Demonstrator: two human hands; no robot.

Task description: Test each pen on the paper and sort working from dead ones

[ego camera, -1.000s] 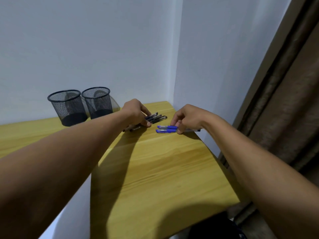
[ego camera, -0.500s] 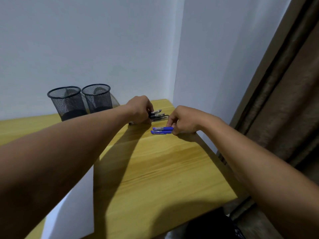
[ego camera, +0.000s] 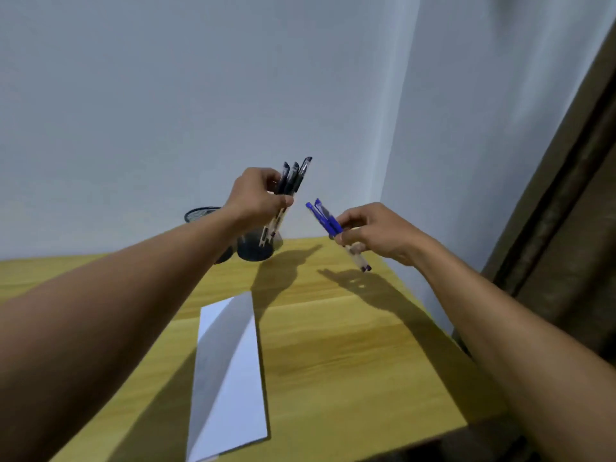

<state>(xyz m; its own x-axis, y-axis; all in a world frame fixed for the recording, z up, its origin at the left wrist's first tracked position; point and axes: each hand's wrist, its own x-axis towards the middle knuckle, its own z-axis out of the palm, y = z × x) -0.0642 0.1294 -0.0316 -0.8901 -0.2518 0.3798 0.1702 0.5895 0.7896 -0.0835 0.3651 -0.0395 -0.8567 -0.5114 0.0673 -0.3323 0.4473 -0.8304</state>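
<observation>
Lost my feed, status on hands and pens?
Left hand grips three black pens, right hand two blue pens, all raised. Paper unmarked. Nothing blocking.

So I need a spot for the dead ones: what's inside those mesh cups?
Can't tell. The left hand and its black pens cover the nearer mesh cup; only part of the other cup's rim shows, its inside hidden.

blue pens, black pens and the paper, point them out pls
blue pens [ego camera: 325, 217], head view, on the blue caps
black pens [ego camera: 293, 176], head view, on the dark caps
paper [ego camera: 233, 395], head view, bare middle of the sheet
</observation>
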